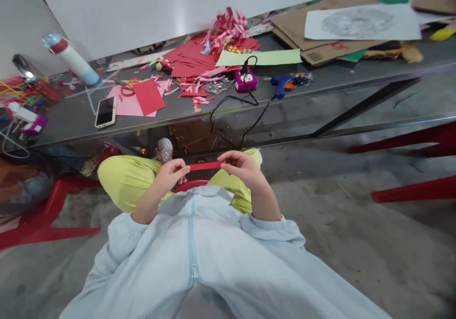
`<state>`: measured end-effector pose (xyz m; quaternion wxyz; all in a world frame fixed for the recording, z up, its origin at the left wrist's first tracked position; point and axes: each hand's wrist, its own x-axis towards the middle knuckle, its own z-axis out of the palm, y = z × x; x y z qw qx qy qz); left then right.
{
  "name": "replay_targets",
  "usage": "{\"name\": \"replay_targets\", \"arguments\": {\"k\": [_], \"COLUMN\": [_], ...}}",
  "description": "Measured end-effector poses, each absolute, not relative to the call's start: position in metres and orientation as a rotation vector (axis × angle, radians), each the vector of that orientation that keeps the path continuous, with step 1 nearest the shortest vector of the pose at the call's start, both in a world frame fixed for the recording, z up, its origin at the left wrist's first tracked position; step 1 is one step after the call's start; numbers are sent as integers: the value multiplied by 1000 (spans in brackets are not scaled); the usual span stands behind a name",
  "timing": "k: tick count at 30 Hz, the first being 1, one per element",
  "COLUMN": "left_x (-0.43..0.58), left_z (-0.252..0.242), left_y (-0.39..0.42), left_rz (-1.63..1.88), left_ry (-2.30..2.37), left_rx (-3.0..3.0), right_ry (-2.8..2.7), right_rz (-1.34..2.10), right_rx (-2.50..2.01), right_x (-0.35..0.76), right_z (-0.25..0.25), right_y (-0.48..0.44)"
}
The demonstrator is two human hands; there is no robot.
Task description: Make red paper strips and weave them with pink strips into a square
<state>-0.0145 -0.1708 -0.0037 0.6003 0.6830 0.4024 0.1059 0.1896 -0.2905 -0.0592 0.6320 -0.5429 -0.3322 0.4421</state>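
Note:
A narrow red paper strip (205,166) stretches level between my two hands, above my lap and in front of the table edge. One end is pinched in the fingers of my left hand (172,173). The thumb and fingers of my right hand (242,166) grip the other end. On the table beyond lie red paper sheets (188,58), a red card (149,97) on pink paper (123,101), and many cut pink and red scraps (192,87). Scissors with orange-red handles (127,89) rest partly on the pink paper.
The dark table (67,119) holds a phone (106,112), a white-and-blue bottle (73,60), a blue glue gun (281,85) with its cord hanging over the edge, a pale green paper strip (261,58) and cardboard (320,51). Red chairs (53,205) stand at both sides; someone sits at left.

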Motion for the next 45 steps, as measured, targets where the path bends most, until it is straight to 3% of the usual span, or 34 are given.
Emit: {"name": "replay_targets", "arguments": {"k": [6,12,18,22,29,35,45], "left_x": [28,66,80,80,56,52,71], "left_z": [14,63,101,83,47,40,29], "left_y": [-133,-76,-27,7,52,56,58], "left_rz": [208,43,469,656,650,638,456], "left_ry": [753,589,821,953,1411,1294,1052], "left_rx": [1838,2351,2482,2386,2251,2141,2043], "right_ry": [-564,-413,-497,-626,-725,-753,-721], "right_rz": [798,609,482,397,352,431,502], "right_rx": [-1307,-1365,-1531,-1579,-1497,-1433,-1315], "right_x": [198,211,230,239,230,207,207], "right_z": [-63,-53,-27,-16,-12,-20,-31], "right_y": [-291,-275,-238,-204,-130,-87,-97]}}
